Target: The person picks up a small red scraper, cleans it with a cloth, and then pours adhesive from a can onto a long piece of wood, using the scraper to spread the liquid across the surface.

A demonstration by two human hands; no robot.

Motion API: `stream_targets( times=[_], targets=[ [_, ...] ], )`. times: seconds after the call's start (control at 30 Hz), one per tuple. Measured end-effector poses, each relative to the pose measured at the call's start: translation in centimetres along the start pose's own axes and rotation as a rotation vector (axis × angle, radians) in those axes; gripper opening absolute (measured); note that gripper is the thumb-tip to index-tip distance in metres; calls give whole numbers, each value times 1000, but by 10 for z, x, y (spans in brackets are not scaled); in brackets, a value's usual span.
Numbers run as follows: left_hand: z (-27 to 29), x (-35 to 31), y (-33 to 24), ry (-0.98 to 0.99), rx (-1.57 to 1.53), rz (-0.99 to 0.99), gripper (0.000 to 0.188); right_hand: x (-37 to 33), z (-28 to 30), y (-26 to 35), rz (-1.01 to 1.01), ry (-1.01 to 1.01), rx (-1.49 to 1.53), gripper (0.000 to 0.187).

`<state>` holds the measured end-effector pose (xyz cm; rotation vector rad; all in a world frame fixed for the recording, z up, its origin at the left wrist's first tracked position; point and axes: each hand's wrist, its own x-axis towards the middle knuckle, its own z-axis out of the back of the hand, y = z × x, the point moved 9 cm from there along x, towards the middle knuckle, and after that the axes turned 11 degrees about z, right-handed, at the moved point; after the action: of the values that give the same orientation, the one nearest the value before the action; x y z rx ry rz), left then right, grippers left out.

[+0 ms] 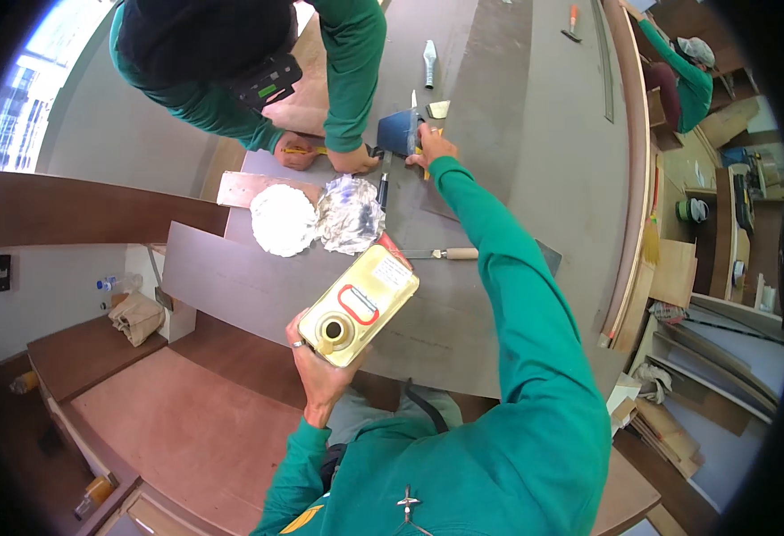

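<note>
My left hand (pixel 320 362) is wrapped around the lower end of a gold rectangular metal can (pixel 378 277). The can tilts, with its round open spout near my fingers and a red-rimmed handle on top. Stretched far forward, my right hand (pixel 434 147) has its fingers curled at the right edge of a dark blue box-like thing (pixel 397 132). A bit of yellow shows under that hand. Beyond the can lie two foil-covered round shapes, a whitish one (pixel 283 220) and a crumpled silver one (pixel 351 214). Right of the can lies a wooden-handled tool (pixel 454 254).
Opposite me, a co-worker's hand (pixel 295 150) holds a yellow tool; their other hand (pixel 353 159) rests on the grey sheet (pixel 553 188). A grey-bladed tool (pixel 430 62) and an orange-handled hammer (pixel 572 22) lie farther off. Another person (pixel 691 85) is at the far right.
</note>
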<state>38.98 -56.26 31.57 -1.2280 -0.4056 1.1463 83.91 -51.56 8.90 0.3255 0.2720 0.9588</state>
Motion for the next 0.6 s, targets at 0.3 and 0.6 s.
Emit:
stream_targets(
  times=[0.3,0.6],
  targets=[
    [5,11,-5,48,2,-57,88,-4,0,-26,-90,-252,249,43],
    [18,-2,7,89,13,-59,88,5,-52,-102,-738,-727,1262,44]
  ],
)
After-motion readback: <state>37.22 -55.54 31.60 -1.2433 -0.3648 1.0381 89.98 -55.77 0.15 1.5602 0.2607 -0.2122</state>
